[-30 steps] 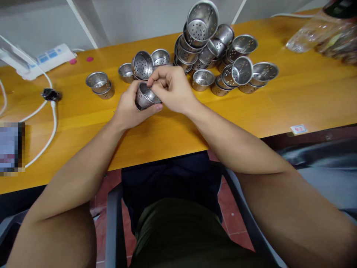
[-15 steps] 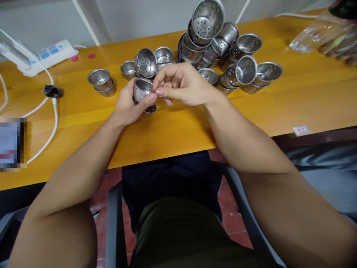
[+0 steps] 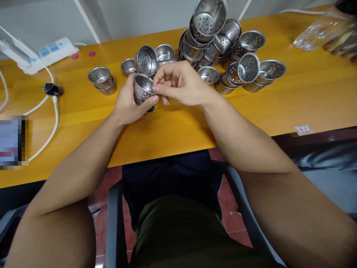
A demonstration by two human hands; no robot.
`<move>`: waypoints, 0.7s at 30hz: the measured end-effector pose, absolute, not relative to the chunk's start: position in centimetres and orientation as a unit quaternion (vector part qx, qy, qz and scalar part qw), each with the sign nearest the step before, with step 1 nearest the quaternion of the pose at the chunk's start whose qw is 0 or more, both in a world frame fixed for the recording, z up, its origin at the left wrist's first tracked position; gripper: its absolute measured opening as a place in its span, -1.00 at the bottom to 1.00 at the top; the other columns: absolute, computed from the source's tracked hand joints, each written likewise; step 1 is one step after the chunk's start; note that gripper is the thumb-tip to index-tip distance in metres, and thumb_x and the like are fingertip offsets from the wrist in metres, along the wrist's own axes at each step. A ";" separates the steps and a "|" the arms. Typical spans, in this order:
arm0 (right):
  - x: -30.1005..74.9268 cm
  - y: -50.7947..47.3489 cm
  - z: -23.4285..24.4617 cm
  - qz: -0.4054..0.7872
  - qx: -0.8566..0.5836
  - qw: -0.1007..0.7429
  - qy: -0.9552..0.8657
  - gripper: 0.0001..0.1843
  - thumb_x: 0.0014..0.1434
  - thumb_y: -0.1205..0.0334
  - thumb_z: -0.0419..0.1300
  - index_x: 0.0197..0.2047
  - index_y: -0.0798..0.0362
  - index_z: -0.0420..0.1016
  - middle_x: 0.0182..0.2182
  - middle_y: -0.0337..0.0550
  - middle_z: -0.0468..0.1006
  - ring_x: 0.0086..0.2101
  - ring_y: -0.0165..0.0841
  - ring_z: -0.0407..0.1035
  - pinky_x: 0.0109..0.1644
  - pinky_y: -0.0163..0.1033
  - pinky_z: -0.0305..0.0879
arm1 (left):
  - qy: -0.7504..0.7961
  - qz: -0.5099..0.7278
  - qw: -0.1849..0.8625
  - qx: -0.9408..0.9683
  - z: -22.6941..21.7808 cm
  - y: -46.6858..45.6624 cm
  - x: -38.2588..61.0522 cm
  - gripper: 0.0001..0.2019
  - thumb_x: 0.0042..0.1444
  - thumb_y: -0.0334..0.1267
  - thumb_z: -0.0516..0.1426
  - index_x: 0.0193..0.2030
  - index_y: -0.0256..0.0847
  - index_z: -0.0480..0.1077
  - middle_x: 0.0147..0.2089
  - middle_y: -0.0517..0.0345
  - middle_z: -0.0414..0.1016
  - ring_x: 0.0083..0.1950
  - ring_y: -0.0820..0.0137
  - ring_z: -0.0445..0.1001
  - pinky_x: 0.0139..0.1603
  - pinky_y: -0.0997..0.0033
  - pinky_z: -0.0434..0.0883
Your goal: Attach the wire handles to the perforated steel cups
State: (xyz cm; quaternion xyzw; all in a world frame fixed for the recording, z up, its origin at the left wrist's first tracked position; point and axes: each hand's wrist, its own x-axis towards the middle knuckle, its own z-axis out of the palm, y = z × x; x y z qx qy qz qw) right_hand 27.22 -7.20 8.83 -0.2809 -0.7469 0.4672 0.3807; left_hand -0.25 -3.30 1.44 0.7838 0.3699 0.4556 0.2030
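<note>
My left hand point(image 3: 126, 102) is wrapped round a small perforated metal strainer cup point(image 3: 141, 86), its mouth turned up. Under that cup, a second perforated cup point(image 3: 150, 109) shows partly beneath my left thumb. Thumb and forefinger of my right hand point(image 3: 178, 83) pinch at the right rim of the upper cup, where a thin wire-like line crosses its mouth; the exact contact is too small to make out. Behind my hands stand more strainer cups point(image 3: 146, 60), some tilted or nested. To the left is a separate stack of two strainer cups point(image 3: 100, 79).
A large heap of stacked strainer cups point(image 3: 206, 28) rises behind my right hand, with more cups point(image 3: 248, 69) to its right. A white power strip point(image 3: 48, 56) with cables lies at the left. A clear plastic bag point(image 3: 312, 35) sits at the far right of the wooden table point(image 3: 167, 137).
The held cup has tilted slightly and my left thumb has slid a little lower on it. My right fingertips stay at its rim. The whole view has shifted slightly.
</note>
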 end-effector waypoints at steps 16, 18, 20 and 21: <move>27.5 -7.3 9.0 0.381 -0.332 0.394 -0.768 -0.32 0.49 -0.59 0.73 0.06 -0.17 0.75 -0.13 -0.11 0.78 -0.02 -0.03 0.75 -0.09 -0.12 0.78 | 0.365 0.475 0.200 0.775 1.7 -3.6 0.4 -0.26 0.41 0.48 0.61 0.36 0.03 0.55 0.23 -0.10 0.76 0.36 -0.28 0.81 0.58 -0.45 0.76; 27.4 -7.5 9.0 0.348 -0.339 0.417 -0.768 -0.39 0.57 -0.55 0.68 0.18 -0.21 0.81 -0.01 0.01 0.79 0.16 0.09 0.74 -0.03 -0.05 0.81 | 0.385 0.487 0.192 0.760 2.2 -3.8 0.7 -0.27 0.41 0.47 0.61 0.38 0.09 0.53 0.27 -0.09 0.74 0.42 -0.28 0.77 0.65 -0.45 0.71; 27.3 -7.7 8.8 0.338 -0.319 0.420 -0.779 -0.44 0.64 -0.48 0.60 0.29 -0.22 0.82 0.12 0.09 0.79 0.26 0.15 0.71 0.03 -0.01 0.82 | 0.406 0.491 0.187 0.748 2.7 -4.0 0.8 -0.27 0.39 0.48 0.61 0.38 0.13 0.52 0.33 -0.10 0.72 0.49 -0.30 0.74 0.72 -0.47 0.65; 27.2 -7.8 8.7 0.338 -0.307 0.417 -0.786 -0.46 0.67 -0.44 0.58 0.32 -0.21 0.81 0.16 0.09 0.79 0.25 0.14 0.71 0.04 -0.01 0.81 | 0.414 0.490 0.187 0.744 3.1 -4.1 0.8 -0.26 0.38 0.49 0.61 0.38 0.14 0.52 0.37 -0.11 0.71 0.52 -0.31 0.72 0.75 -0.48 0.62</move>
